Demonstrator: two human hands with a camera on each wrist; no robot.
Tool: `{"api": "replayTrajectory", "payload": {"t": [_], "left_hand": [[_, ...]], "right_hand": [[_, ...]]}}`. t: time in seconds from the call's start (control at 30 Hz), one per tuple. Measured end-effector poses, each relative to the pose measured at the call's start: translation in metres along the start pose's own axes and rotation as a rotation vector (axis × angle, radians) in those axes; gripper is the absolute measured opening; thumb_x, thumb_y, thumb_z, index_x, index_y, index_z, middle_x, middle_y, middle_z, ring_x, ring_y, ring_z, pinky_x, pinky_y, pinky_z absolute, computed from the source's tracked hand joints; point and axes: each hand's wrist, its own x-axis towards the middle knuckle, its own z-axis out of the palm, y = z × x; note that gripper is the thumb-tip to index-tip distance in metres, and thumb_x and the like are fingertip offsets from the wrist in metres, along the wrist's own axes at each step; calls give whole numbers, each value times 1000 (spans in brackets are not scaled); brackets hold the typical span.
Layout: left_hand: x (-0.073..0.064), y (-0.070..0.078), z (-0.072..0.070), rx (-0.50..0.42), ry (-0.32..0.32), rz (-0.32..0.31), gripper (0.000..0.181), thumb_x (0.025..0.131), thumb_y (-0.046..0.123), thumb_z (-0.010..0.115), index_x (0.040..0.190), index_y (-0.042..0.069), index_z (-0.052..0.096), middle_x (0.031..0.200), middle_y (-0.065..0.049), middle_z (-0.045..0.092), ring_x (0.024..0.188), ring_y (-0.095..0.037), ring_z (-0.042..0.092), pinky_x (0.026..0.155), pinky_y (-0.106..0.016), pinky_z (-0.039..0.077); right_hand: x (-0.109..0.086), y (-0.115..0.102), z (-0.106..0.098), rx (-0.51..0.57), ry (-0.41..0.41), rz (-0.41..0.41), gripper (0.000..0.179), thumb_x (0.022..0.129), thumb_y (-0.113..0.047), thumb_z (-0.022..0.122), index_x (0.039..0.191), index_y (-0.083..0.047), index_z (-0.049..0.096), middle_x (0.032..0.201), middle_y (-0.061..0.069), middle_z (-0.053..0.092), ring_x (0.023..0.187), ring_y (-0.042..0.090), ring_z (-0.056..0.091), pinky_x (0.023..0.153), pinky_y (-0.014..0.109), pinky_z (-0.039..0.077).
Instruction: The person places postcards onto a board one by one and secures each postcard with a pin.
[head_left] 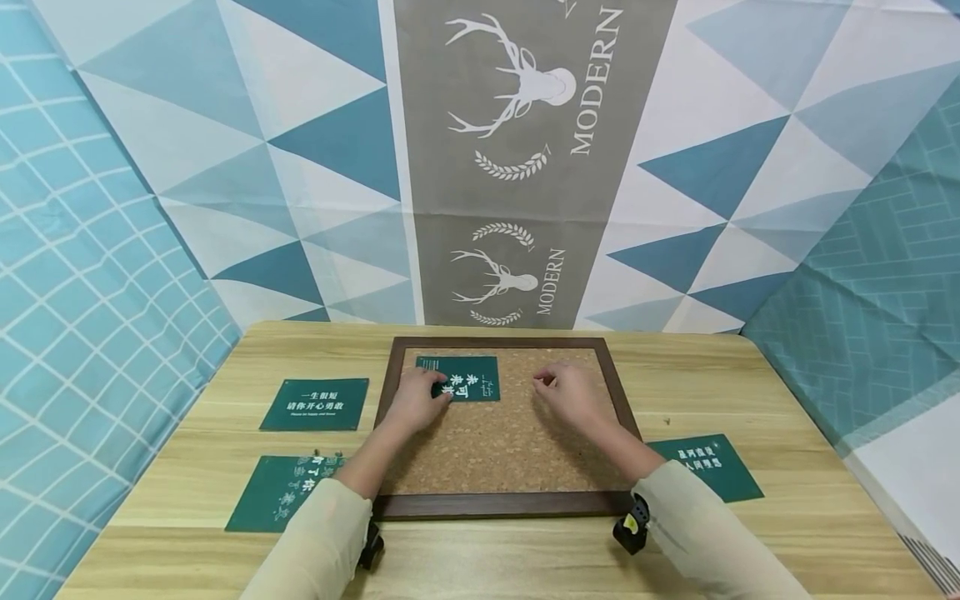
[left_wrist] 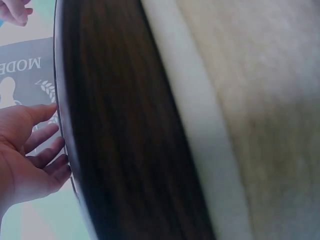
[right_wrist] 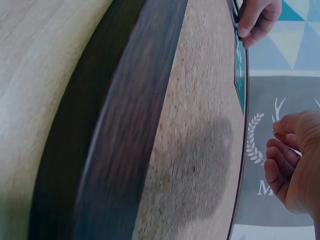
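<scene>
A dark green card with white lettering (head_left: 480,379) lies on the upper left of a cork board (head_left: 487,454) framed in dark brown wood. My left hand (head_left: 417,398) rests on the card's left part, thumb and fingers spread and covering some of its print. In the left wrist view, the left hand (left_wrist: 30,155) shows its fingers extended, the frame edge hiding their tips. Over the cork, right of the card, is my right hand (head_left: 572,393). In the right wrist view, the right hand (right_wrist: 295,155) pinches what looks like a small pin between thumb and index finger, mostly hidden.
Two more green cards lie left of the board, an upper card (head_left: 315,405) and a lower card (head_left: 262,496) partly under the left sleeve. Another green card (head_left: 720,471) lies to the right. Tiny pin-like pieces (head_left: 317,453) sit by the lower card. Patterned cloth (head_left: 510,208) hangs behind the table.
</scene>
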Motion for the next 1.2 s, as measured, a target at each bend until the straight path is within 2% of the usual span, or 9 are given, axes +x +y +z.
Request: {"api": "replayTrajectory", "payload": {"t": [0.23,0.4,0.63,0.83,1.03,1.2], "left_hand": [[-1,4,1,24,-7,13,34,89,21,64,115,1,63,118,-19,56,114,-34,52,96,-46,44],[-4,6,-1,31,-13,17,34,89,21,64,115,0,63,117,-19,55,111,-34,53,93,-46,45],[-5,7,-2,40,-16,24,34,89,20,63,116,0,62,118,-20,54,113,-35,51,93,-47,45],[-5,7,-2,52,-30,29,35,90,19,62,118,-1,61,119,-20,53,113,-35,50,92,-46,46],[-4,6,-1,63,-35,24,36,89,20,62,118,-1,60,121,-20,52,114,-35,49,93,-46,45],[-3,6,0,70,-34,25,35,89,20,63,117,-1,61,120,-20,52,114,-34,49,93,-45,45]], "right_hand": [[3,-9,6,50,-20,7,15,88,-17,63,96,-8,72,86,4,71,74,15,64,65,32,52],[6,-14,10,20,-33,-12,14,88,-18,64,93,-10,73,86,3,71,79,16,65,68,33,53],[11,-21,16,37,-53,-8,9,85,-17,66,88,-11,73,81,1,70,69,11,62,61,27,51],[14,-26,22,51,-51,-21,7,84,-14,67,86,-10,72,78,1,69,69,11,61,60,26,50],[18,-35,25,2,-62,-40,8,84,-16,67,83,-11,73,75,0,69,66,9,59,60,26,49],[19,-37,29,23,-89,-29,9,86,-16,66,82,-10,71,75,0,67,64,9,58,58,26,48]]}}
